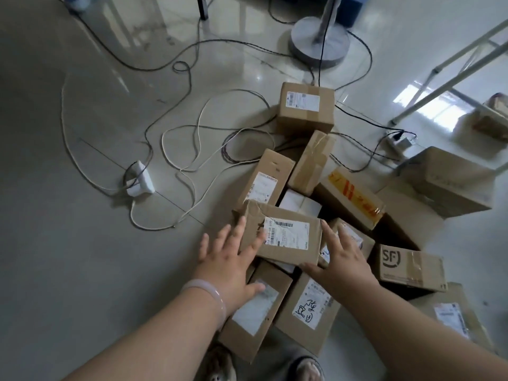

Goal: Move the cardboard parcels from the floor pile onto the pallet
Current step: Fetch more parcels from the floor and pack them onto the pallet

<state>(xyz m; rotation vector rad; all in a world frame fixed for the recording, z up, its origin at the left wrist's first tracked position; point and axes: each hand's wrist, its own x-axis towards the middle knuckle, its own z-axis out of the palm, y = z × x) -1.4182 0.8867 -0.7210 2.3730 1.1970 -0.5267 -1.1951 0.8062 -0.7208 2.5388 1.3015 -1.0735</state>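
Far to my left a white power strip is lying on the pale tiled floor, and white and dark cables are looping over the tiles around it. My left grip is spreading wide, fingers straight, holding nothing. Its fingertips are lying over the left edge of the barcode parcel, and I cannot tell whether they are pressing the cardboard or only hovering above it. A pale bangle is circling that wrist.

Under my left palm a long parcel with a blank white label is lying flat, and just beside it is sitting a handwritten parcel. The barcode parcel is resting on top of the pile, slightly tilted, label up, between my two hands. Behind it a tall narrow parcel and a taped parcel are leaning together. Further back a squarish box is standing apart from them, near a round grey stand base.

My right grip is also spreading wide and holding nothing. Its fingers are running along the barcode parcel's right edge and its thumb is pointing along the near edge.

To the right, an orange-taped parcel is lying in the heap, an SF box is sitting near my right wrist, and a large box is standing at the pile's far side. White frame legs are slanting across the far right corner.
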